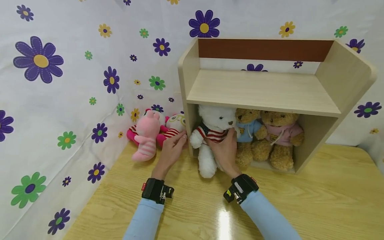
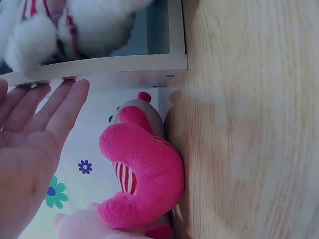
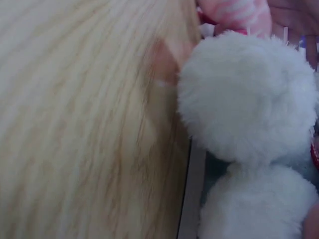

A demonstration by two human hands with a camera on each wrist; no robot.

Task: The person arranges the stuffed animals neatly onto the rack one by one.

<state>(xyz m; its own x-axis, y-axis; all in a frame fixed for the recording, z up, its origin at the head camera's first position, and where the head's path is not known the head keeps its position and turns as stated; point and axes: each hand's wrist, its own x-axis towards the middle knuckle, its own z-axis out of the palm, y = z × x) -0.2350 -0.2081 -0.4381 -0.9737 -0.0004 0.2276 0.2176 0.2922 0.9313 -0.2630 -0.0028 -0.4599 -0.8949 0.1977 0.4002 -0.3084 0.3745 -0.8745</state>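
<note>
A white teddy bear (image 1: 207, 160) in a striped shirt sits at the left end of the shelf's (image 1: 264, 108) lower compartment, its legs out over the front edge. My right hand (image 1: 223, 150) grips it around the front of its body, just under the face. In the right wrist view, its fluffy white feet (image 3: 244, 99) fill the right side. My left hand (image 2: 35, 129) has its fingers fairly straight, the tips against the shelf's left side panel (image 2: 119, 64). Beside that hand, a plush toy in pink with a striped front (image 2: 154, 179) rests against the wall.
Two brown teddy bears, one in a blue hoodie (image 1: 247, 130) and one in a pink hoodie (image 1: 280, 133), sit right of the white one. A pink plush pig (image 1: 147, 133) leans among toys left of the shelf. All stand on a wooden table (image 1: 192, 210) before a flowered cloth (image 1: 75, 110).
</note>
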